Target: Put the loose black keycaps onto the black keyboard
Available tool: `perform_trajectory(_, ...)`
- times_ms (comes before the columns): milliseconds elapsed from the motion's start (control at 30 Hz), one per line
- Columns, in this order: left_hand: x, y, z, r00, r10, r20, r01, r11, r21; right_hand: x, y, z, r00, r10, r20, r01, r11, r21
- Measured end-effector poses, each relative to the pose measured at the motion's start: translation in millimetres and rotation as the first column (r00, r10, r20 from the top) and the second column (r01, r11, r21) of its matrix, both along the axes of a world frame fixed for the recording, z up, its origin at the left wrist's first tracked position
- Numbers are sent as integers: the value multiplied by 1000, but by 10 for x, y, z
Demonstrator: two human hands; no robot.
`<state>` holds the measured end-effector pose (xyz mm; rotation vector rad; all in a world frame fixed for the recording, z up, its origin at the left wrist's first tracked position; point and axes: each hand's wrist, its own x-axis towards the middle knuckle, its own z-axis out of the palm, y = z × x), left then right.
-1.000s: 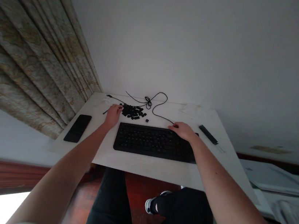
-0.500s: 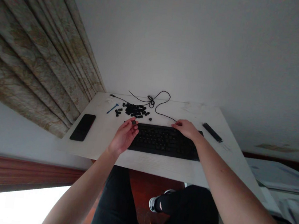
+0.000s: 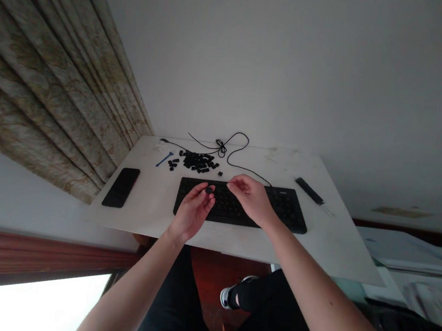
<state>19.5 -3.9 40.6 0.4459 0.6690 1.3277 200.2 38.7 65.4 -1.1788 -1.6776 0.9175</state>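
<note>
At the far left a patterned curtain hangs in folds beside the white table, and a dark phone lies flat near the table's left edge. To the right of the phone and farther back, a slim blue tool lies at a slant, with a cable plug behind it. Next comes a loose heap of black keycaps, a few of them scattered at its left side. In front of the heap, the left hand is turned partly palm up over the left part of the keyboard, pinching one small dark keycap between thumb and fingers. A black cord, knotted in a small bundle behind the heap, loops rightward and runs to the keyboard's back edge, and a lone keycap lies just behind the keyboard. The right hand is over the keyboard's middle, fingers bent and thumb close to them; whether they grasp anything I cannot tell. Right of the keyboard a narrow black strip lies slanted on the table
</note>
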Motion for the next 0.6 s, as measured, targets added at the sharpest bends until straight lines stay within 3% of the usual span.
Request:
perform_trajectory(133,72,-46,-22,1000,-15,7,15,1000,-10,-144,-258,46,995,83,-57,-83,997,-4)
perform_trajectory(367,182,-126,-174,998,-42,-35,43,999,29,-145,-464,-181,998,55,-39,-54,998,28)
perform_trajectory(600,258,-140,-197,948,-139,-287,164,984,66,15,-483,-223,992,105,75,-106,994,15)
